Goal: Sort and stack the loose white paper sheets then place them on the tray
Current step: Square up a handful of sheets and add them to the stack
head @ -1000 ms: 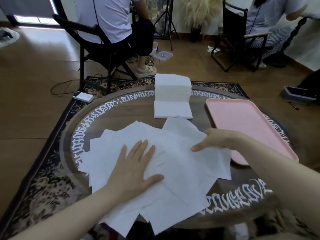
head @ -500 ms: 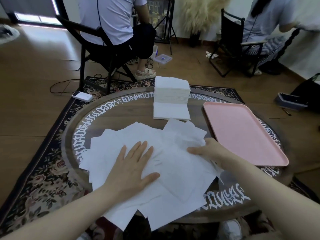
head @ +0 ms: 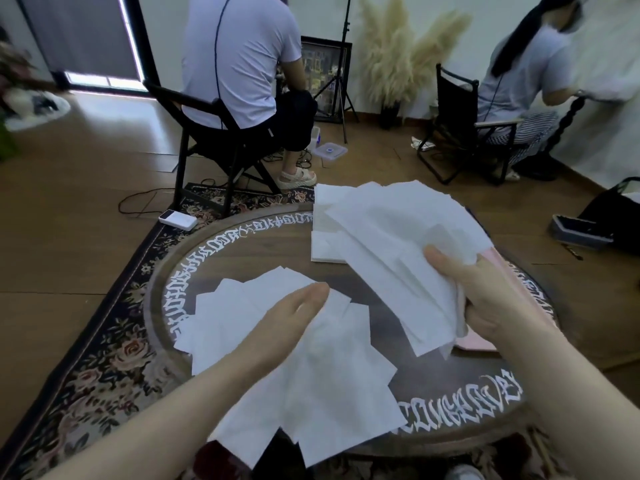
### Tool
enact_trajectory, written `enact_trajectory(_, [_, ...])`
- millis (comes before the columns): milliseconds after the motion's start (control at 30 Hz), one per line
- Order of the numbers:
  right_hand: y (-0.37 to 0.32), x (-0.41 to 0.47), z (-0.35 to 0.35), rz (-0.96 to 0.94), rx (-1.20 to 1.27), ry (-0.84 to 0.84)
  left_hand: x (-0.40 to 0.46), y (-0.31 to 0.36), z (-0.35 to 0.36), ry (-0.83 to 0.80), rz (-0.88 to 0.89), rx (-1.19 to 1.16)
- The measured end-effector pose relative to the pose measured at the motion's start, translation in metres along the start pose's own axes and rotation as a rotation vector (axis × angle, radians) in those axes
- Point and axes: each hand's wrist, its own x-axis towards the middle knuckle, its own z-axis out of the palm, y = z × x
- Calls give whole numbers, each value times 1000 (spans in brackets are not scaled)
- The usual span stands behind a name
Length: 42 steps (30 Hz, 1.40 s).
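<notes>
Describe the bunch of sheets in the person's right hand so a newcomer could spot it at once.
Start at the round wooden table. Above its right side, the right hand grips a fanned bunch of white sheets, lifted off the surface. Unlike the loose sheets lying flat near the left hand, this bunch is raised and tilted.

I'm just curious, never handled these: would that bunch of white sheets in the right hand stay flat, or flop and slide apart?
Probably floppy: the bunch of white sheets bends and fans unevenly where the right hand pinches it. Likely light, since one hand lifts many. The loose sheets on the table lie skewed, so they seem to slide easily.
</notes>
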Motion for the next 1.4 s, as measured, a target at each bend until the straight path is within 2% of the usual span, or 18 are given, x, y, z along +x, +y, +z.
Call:
enact_trajectory(33, [6, -6, 10, 12, 24, -34, -6, 15, 1, -13, -1, -258])
enact_trajectory(100, [21, -20, 29, 63, -15, -115, -13, 31, 7, 31, 55, -513])
enact_trajectory(200, [45, -36, 42, 163, -163, -279, -16, 32, 12, 373, 81, -626])
enact_trajectory(267, [56, -41, 40, 246, -293, -414, -13, 19, 8, 510, 35, -668])
enact_trajectory(333, [66, -42, 32, 371, -432, -493, -11, 1, 0, 518, -15, -666])
enact_trajectory(400, [75, -41, 23, 505, -522, -495, -10, -17, -7, 455, -97, -688])
enact_trajectory(467, [79, -38, 13, 541, -664, -482, -9, -32, -9, 372, -210, -746])
enact_trajectory(533, [75, -34, 3, 453, -902, -463, -8, -44, -10, 333, -298, -790])
enact_trajectory(600, [63, -29, -6, 245, -1232, -402, -8, -53, -11, 299, -312, -789])
enact_trajectory(633, [57, -27, -9, 151, -1309, -350, -8, -56, -12, 288, -299, -787])
enact_trajectory(700, [46, -25, -11, 37, -1200, -294, -8, -61, -13, 290, -264, -808])
enact_trajectory(800, [37, -27, -2, -57, -774, -241, -8, -65, -13, 312, -218, -848])
enact_trajectory(967, [30, -31, 32, -53, -146, -340, -6, -71, -11, 318, -201, -830])
enact_trajectory(1067, [39, -28, 54, -58, 111, -316, -3, -74, -9, 291, -226, -826])
enact_trajectory(1133, [56, -26, 70, -4, 100, -266, 0, -75, -8, 275, -229, -851])
enact_trajectory(1300, [104, -23, 84, 275, -351, -176, 0, -73, -9, 303, -242, -861])
enact_trajectory(1400, [105, -21, 81, 305, -388, -139, 0, -75, -9, 307, -250, -877])
